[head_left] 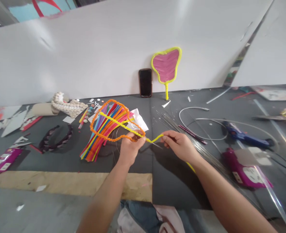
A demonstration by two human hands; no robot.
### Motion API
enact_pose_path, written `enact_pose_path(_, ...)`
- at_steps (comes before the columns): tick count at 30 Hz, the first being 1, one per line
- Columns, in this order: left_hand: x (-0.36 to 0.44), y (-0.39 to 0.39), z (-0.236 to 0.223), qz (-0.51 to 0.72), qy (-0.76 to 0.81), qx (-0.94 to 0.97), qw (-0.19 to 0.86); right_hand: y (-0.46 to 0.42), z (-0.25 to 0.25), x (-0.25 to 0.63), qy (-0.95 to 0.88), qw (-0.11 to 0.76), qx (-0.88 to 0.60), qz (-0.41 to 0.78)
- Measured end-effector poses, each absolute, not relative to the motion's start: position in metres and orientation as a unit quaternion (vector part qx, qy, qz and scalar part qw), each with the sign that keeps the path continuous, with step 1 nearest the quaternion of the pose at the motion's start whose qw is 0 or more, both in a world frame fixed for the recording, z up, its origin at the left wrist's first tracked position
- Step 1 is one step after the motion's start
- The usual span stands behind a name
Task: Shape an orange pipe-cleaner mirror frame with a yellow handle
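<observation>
My left hand [130, 147] is closed in a pinch where an orange twisted pipe-cleaner loop [91, 126] meets a yellow twisted pipe cleaner [118, 123]. The loop hangs out to the left, with the yellow strand running across it. A short bend of yellow leads rightward to my right hand [179, 145], whose thumb and fingers are pinched on it. More yellow shows below the right wrist. A thin wire end sticks out between the hands. Beneath the loop lies a fanned bundle of many-coloured pipe cleaners [94, 150].
Against the white board [96, 48] lean a phone [145, 83] and a pink, yellow-edged fan shape [166, 66]. On the right lie thin wires [198, 147], a blue glue gun [247, 136], a magenta power strip [247, 173] and scissors [266, 117]. A dark braided headband [57, 142] is left.
</observation>
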State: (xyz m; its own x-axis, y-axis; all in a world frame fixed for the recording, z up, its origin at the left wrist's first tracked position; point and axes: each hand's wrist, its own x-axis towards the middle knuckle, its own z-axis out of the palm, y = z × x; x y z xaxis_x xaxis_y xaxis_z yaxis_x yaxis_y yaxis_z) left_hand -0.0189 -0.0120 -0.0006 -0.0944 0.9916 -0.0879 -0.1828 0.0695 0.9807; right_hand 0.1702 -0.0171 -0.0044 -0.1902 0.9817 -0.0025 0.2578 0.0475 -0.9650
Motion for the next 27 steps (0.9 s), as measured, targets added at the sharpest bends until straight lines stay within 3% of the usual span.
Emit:
enact_pose_path(4, -0.019, -0.012, 0.004, 0.550, 0.402, 0.296, 0.670, -0.014, -0.010, 0.167, -0.611, 0.367, -0.495, 0.498)
enact_pose_path(7, -0.020, -0.010, 0.007, 0.564, 0.391, 0.236, 0.688, -0.020, -0.015, 0.156, -0.629, 0.343, -0.469, 0.516)
enact_pose_path(16, -0.019, -0.005, -0.002, 0.650, 0.456, 0.293, 0.533, -0.038, -0.010, 0.138, -0.684, 0.307, -0.423, 0.509)
enact_pose_path(21, -0.020, -0.007, -0.005, 0.618, 0.524, 0.400, 0.429, -0.036, -0.002, 0.145, -0.700, 0.309, -0.427, 0.483)
enact_pose_path(27, -0.022, -0.011, -0.001, 0.551, 0.550, 0.453, 0.435, -0.025, 0.002, 0.164, -0.674, 0.350, -0.506, 0.408)
